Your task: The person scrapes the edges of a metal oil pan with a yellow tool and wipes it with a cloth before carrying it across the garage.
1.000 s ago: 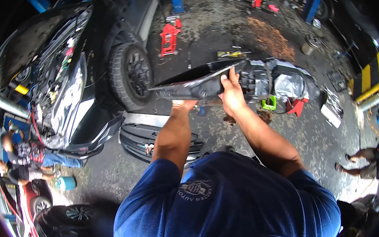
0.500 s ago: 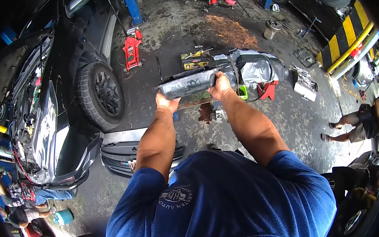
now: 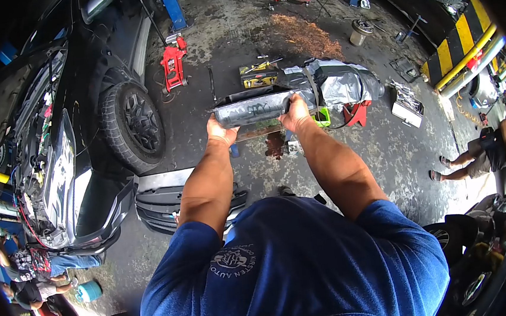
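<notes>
Both hands hold a dark grey rectangular pan (image 3: 253,111) out in front of me, with faint marks scrawled on its near side. My left hand (image 3: 222,130) grips its left end, and my right hand (image 3: 295,114) is closed round the right end. The pan's open top shows as a dark hollow. Just past its right end lies a bulky part wrapped in silver-grey plastic (image 3: 345,83), partly hidden by the pan. Behind the pan stands a yellow and black box (image 3: 260,77) with a tool across its top.
To the left is a dark vehicle with its front wheel (image 3: 137,126) beside a red floor jack (image 3: 173,69). A removed grille (image 3: 159,210) lies near my left arm. Right of the wrapped part are a red stand (image 3: 358,114) and a tool tray (image 3: 409,113). A person (image 3: 484,151) sits far right.
The pan has tipped slightly, so more of its hollow top shows. Both hands keep their hold on its ends. My view has shifted a little.
</notes>
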The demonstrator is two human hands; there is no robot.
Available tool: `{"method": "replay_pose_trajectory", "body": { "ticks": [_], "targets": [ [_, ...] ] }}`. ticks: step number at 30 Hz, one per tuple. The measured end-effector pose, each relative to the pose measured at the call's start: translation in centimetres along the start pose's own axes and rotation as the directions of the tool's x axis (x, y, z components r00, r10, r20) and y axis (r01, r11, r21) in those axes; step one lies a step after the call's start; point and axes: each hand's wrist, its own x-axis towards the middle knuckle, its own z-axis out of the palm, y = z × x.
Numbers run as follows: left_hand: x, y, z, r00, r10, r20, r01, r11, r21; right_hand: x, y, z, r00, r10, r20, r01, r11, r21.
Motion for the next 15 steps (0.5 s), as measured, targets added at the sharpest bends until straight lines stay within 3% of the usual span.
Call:
{"method": "replay_pose_trajectory", "body": {
  "ticks": [3, 9, 13, 15],
  "targets": [
    [0.06, 0.13, -0.11, 1.0, -0.001, -0.001, 0.001, 1.0, 0.005, -0.04, 0.07, 0.08, 0.999, -0.003, -0.054, 0.0, 0.999, -0.049],
    [0.61, 0.54, -0.63, 1.0, 0.006, 0.006, -0.006, 1.0, 0.007, 0.18, 0.51, 0.11, 1.0, -0.004, 0.0, 0.004, 0.999, 0.046],
    [0.33, 0.7, -0.4, 1.0, 0.014, -0.028, -0.013, 1.0, 0.016, 0.38, 0.64, 0.09, 1.0, -0.01, -0.02, 0.01, 1.0, 0.01],
    [0.65, 0.93, -0.65, 1.0, 0.009, 0.029, -0.009, 1.0, 0.023, 0.54, 0.69, 0.25, 1.0, -0.003, -0.016, 0.004, 0.999, 0.041]
  ]
}}
